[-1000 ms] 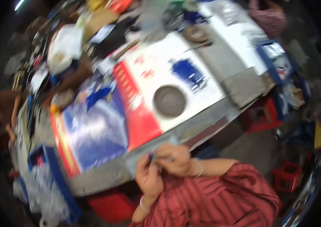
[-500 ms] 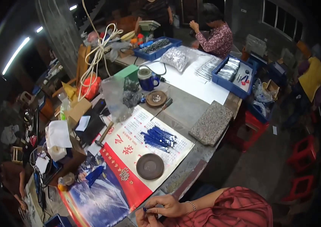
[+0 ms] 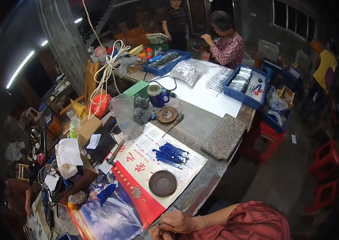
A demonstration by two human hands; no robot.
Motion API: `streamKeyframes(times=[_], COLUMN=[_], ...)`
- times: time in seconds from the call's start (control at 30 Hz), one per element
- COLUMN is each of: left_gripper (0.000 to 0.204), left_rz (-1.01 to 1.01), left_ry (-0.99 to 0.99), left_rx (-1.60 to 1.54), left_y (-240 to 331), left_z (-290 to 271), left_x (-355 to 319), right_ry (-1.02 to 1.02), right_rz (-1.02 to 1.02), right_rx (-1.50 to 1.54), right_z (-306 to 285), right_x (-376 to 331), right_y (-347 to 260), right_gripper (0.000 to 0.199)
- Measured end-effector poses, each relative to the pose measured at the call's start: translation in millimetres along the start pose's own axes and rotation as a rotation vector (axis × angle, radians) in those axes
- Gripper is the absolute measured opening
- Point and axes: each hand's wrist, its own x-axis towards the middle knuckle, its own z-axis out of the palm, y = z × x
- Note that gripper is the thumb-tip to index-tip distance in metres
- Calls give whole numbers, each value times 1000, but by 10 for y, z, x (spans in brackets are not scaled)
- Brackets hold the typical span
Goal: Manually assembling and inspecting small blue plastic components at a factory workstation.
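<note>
At the lower edge my right hand (image 3: 178,221), with a bead bracelet on its wrist, has its fingers pinched together. My left hand (image 3: 160,233) meets it just below, fingers also closed and partly cut off by the picture's edge. Whatever sits between the fingertips is too small and hidden to name. Nearest to the hands is a round brown dish (image 3: 162,183) on a calendar sheet (image 3: 195,162). Beyond it lies a pile of slim blue pieces (image 3: 171,155) with pale ends. Small shiny balls (image 3: 137,192) are gathered on the red strip, and more blue pieces (image 3: 107,194) lie left of them.
A hammer (image 3: 116,153), a screwdriver (image 3: 174,125), a second dish (image 3: 167,115), a blue mug (image 3: 158,97) and a stone slab (image 3: 224,137) are on the table. Blue trays (image 3: 244,97) stand farther off. A co-worker (image 3: 228,44) sits at the far side; red stools (image 3: 263,142) stand right.
The view has shifted slightly, so the table sits lower and more to the right. My hands stay together; the small dark blue thing seen at the fingertips earlier is now hidden.
</note>
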Motion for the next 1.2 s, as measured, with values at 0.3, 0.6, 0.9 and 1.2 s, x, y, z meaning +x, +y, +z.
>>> streamKeyframes(times=[0.3,0.6,0.9,1.2], left_gripper=[23,24,27,23], left_rz=[-23,-68,-134,-245], left_ry=[146,120,42,56], left_rx=[-32,-105,-113,-235], left_y=[462,452,473,334], left_z=[237,157,104,44], left_x=[53,-2,-28,-31], right_ry=[-29,-141,-33,104], right_rz=[-55,-127,130,421], right_rx=[82,59,129,69], right_z=[94,83,-38,-133], right_x=[-33,-37,176,197], right_y=[18,25,64,27], right_gripper=[21,26,26,55])
